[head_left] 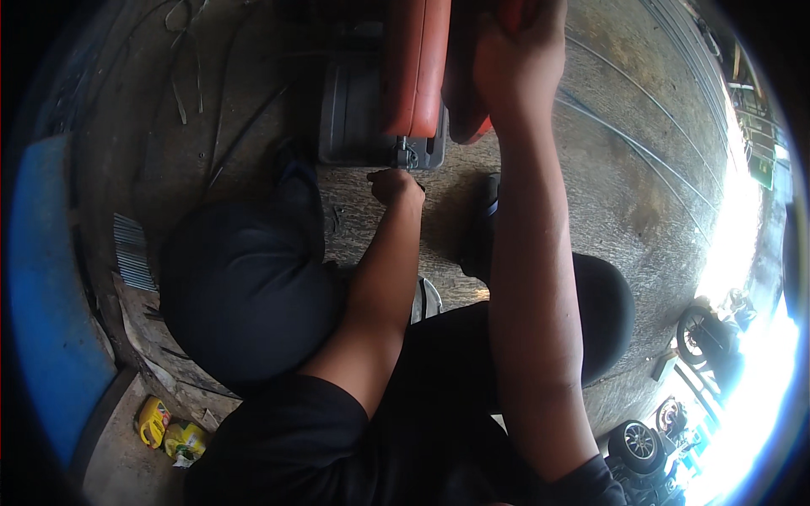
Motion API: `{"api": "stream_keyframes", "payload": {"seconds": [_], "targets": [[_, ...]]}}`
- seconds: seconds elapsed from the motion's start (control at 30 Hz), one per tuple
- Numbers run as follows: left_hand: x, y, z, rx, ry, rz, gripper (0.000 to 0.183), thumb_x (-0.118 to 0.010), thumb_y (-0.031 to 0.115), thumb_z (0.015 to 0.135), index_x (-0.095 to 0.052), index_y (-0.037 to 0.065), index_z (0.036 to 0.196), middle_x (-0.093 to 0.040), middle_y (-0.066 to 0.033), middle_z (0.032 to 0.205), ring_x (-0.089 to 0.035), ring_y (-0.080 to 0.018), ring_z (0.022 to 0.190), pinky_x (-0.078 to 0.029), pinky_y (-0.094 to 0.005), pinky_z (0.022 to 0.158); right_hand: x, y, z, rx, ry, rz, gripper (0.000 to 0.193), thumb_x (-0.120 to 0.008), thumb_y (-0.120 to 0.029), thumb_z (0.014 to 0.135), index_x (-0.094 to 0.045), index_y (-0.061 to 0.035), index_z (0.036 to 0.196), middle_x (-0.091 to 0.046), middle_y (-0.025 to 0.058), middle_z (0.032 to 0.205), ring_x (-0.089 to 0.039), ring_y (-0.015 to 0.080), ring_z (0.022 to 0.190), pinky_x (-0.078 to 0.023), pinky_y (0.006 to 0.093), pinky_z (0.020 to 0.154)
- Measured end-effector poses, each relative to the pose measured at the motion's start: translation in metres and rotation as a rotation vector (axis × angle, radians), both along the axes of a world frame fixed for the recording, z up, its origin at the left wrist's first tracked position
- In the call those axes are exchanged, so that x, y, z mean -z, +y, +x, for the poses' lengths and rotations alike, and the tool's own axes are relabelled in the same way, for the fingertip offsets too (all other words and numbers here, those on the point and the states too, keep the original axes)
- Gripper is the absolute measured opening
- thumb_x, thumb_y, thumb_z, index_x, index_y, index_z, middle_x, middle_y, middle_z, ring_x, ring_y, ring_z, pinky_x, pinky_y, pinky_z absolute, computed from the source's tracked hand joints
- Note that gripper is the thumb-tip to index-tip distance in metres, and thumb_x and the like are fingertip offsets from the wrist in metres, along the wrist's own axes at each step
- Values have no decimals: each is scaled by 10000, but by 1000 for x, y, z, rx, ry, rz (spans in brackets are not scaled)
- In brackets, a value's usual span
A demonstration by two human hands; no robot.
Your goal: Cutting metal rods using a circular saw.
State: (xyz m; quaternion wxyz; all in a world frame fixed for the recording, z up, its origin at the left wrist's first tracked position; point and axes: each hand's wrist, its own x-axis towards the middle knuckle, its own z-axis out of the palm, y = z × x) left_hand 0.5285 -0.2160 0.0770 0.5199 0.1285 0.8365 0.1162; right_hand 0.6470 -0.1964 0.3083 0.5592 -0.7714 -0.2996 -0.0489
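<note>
A long red rounded part (414,72) comes down from the top edge, with a small metal fitting (404,153) at its lower end. My left hand (396,185) is closed just below that fitting; what its fingers hold is hidden. A second red part (467,118) hangs close on the right. Higher up, my right hand (521,67) curls around this second part, its fingers partly out of sight. Under the red parts lies a dark grey tray-like case (335,126) on the ground.
My bent knees flank the work. Thin rods (641,152) lie on the rough floor to the right, a cord (179,72) at far left. Motorcycles (639,443) stand lower right in bright light. A yellow bottle (153,422) and a blue panel (51,295) are left.
</note>
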Motion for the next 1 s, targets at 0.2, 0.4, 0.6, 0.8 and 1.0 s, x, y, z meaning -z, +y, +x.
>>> {"api": "stream_keyframes", "payload": {"seconds": [0.2, 0.4, 0.6, 0.8, 1.0], "targets": [[1, 6, -9, -88, -341, 194, 501, -310, 397, 997, -526, -16, 1181, -591, -226, 1163, -622, -344, 1004, -561, -471, 763, 3, 6, 2, -104, -28, 96, 684, -474, 71, 822, -268, -58, 1460, -352, 181, 1476, -346, 334, 1362, -295, 364, 1116], [25, -7, -21, 92, -254, 102, 452, -403, 363, 964, -515, -25, 1169, -572, -176, 1137, -605, -299, 998, -523, -426, 747, 39, -29, -28, 238, -352, 186, 310, -541, -35, 825, -416, 18, 1103, -449, 142, 1014, -453, 246, 948, -396, 358, 841], [25, 11, -37, -434, -452, -65, 414, -491, 333, 938, -506, 0, 1185, -564, -164, 1114, -598, -265, 947, -507, -382, 741, 158, -105, -80, 509, 857, 77, 217, -479, -120, 846, -524, 9, 1016, -558, 124, 915, -534, 191, 771, -449, 329, 679], [53, 17, -47, -298, -518, -137, 410, -522, 341, 917, -557, -10, 1125, -600, -131, 1047, -593, -265, 926, -499, -395, 747, 249, -94, -92, -141, 40, -908, 217, -498, -167, 864, -614, 7, 921, -610, 161, 793, -607, 260, 664, -505, 395, 615], [91, 5, -53, 180, -451, -9, 392, -525, 353, 916, -572, 29, 1132, -607, -119, 1039, -599, -261, 929, -510, -391, 758, 243, -41, -108, 484, 717, -772, 349, -451, -307, 928, -603, 6, 960, -636, 258, 1007, -590, 449, 974, -462, 486, 826]]}}
